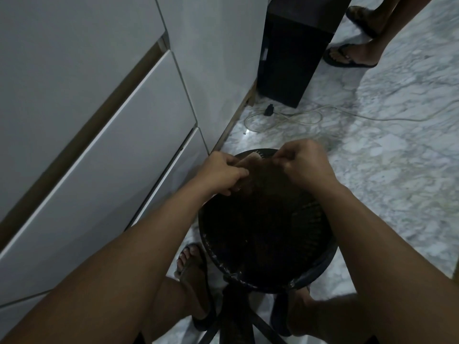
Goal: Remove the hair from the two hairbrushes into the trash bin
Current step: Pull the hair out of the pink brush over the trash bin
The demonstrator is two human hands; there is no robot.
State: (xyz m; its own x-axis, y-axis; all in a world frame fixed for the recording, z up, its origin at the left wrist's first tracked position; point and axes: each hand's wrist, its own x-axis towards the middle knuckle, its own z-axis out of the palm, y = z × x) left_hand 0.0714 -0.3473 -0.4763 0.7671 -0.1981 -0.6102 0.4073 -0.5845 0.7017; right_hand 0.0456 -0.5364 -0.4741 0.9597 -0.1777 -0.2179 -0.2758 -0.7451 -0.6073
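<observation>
A round black trash bin [320, 274] stands on the floor between my feet, its inside dark. Over its far rim my left hand [223, 173] grips a light wooden hairbrush [250, 158], whose pale head and bristle tips show between my hands. My right hand [305, 163] is pinched at the brush head, fingers closed on a tuft of brownish hair [263, 170] that hangs toward the bin. Only one hairbrush is visible. The brush handle is hidden inside my left fist.
White drawer fronts [104, 145] fill the left side. A tall black box [290, 50] stands on the marble floor beyond the bin, with a pale cable and black plug [269, 110] beside it. Another person's sandalled feet [347, 55] stand at the top right.
</observation>
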